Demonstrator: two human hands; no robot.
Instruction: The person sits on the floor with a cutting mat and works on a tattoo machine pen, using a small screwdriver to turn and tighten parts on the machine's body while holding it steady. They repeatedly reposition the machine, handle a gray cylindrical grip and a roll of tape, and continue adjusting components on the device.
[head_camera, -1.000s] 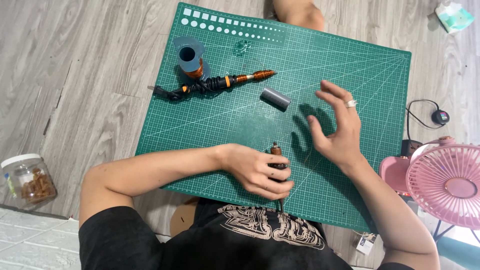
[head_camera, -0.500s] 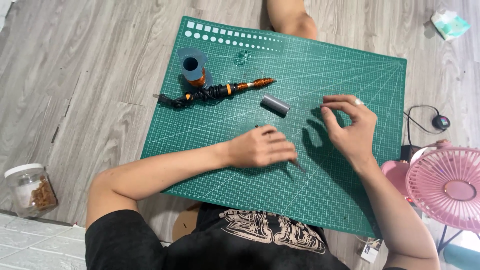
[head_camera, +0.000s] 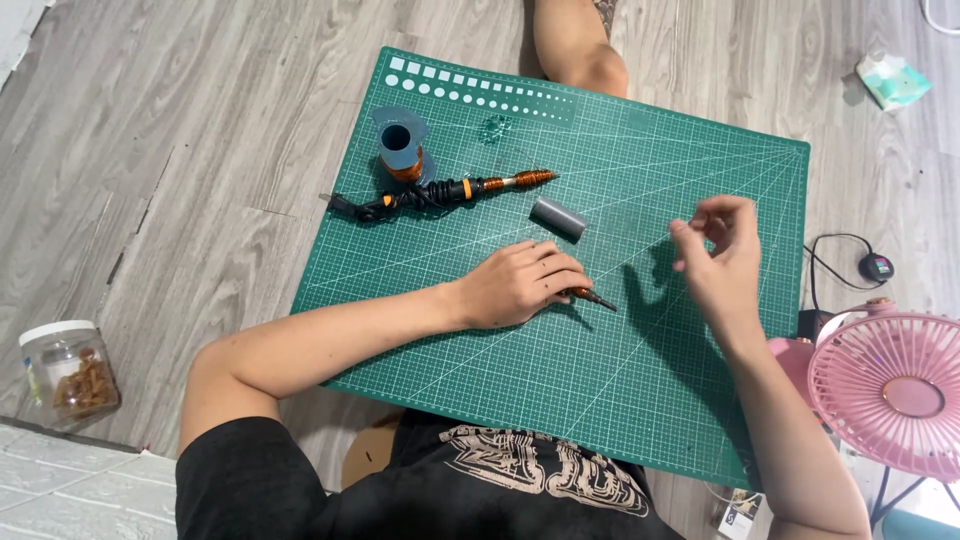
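Green cutting mat (head_camera: 640, 400) on grey wood floor, used as the reference for everything below.

Left hand (head_camera: 520, 285) lies near mat centre, palm down, fingers curled around a small pointed tool (head_camera: 592, 297). The tool's dark tip pokes out past the fingers and points toward the mat's right side, low over or on the surface; can't tell which.

Right hand (head_camera: 718, 250) is raised above the mat's right half, thumb and fingertips pinched together. Whatever is between them is too small to make out. Its shadow falls on the mat just left of it.

Grey tube (head_camera: 557, 218) lies on the mat just above the left hand, not touching it.

Orange-and-black wrapped rod (head_camera: 440, 193) lies in the mat's upper-left area, roughly level. Grey spool (head_camera: 398, 148) with an orange base stands just above it.

Off the mat: pink fan (head_camera: 890, 385) beside the lower-right corner, glass jar (head_camera: 68, 372) well left of the lower-left corner, pale green packet (head_camera: 890, 80) beyond the upper-right corner, black cable (head_camera: 850, 265) beside the right edge.
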